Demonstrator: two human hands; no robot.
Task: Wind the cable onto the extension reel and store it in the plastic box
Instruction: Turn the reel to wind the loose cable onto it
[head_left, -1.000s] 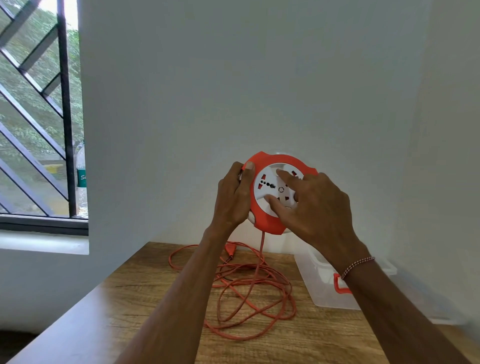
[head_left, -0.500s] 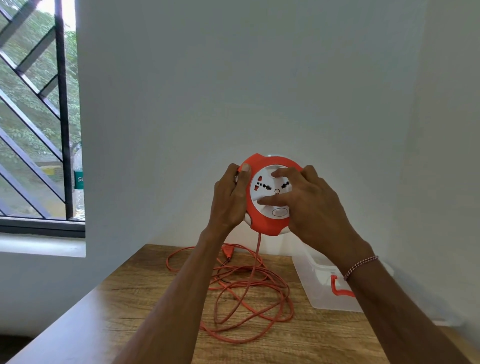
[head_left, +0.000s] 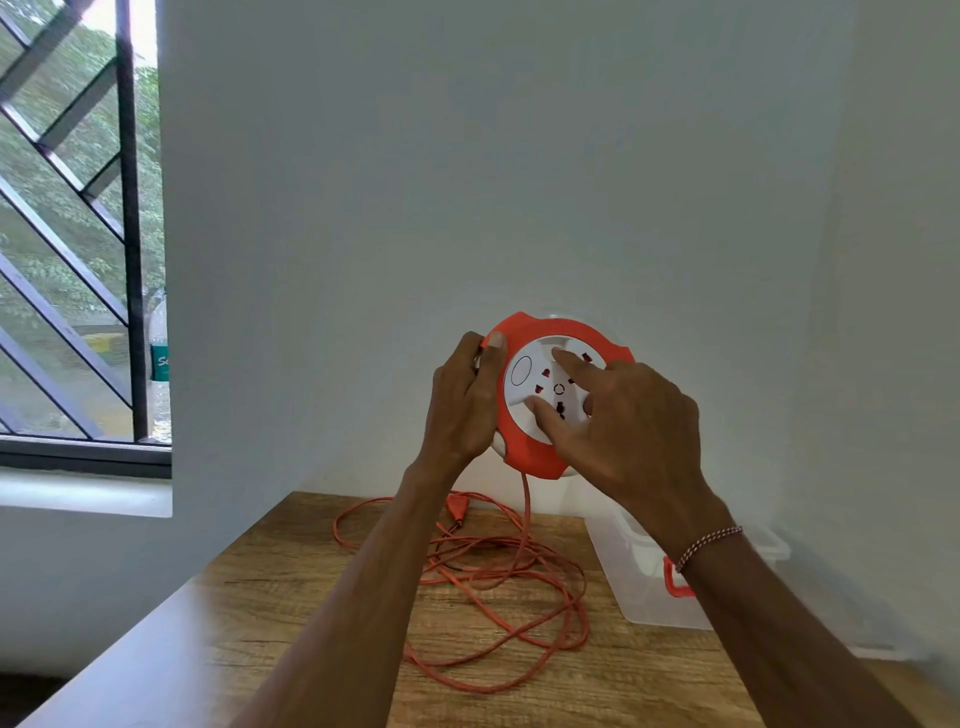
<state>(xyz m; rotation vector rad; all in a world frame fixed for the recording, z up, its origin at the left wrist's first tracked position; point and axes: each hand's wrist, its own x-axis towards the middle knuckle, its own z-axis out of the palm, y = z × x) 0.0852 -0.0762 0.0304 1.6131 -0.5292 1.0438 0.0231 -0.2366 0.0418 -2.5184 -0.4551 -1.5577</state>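
You are facing a wooden bench (head_left: 291, 613) that is sitting in the corner of two white walls, with a barred window (head_left: 78, 234) showing at your left. A clear plastic box (head_left: 639, 587) with an orange latch (head_left: 674, 578) is resting on the bench at your right, near the wall, and your right forearm is crossing in front of part of it. An orange cable (head_left: 498, 587) is lying in loose loops on the bench between your forearms, just beside the box, and one strand is rising straight up to the reel. You are holding the orange and white extension reel (head_left: 540, 457) in the air above the bench, its socket face turned toward you. Your left hand (head_left: 462, 400) is gripping the reel's left edge, the thumb curling over the orange rim. Your right hand (head_left: 623, 421) is spreading its fingers (head_left: 571, 364) across the white centre disc, the tips pressing on it, the fingers fairly straight and apart. An orange plug (head_left: 457, 506) is lying on the bench at the far side of the loops. A thin braided bracelet (head_left: 706, 543) is circling your right wrist.
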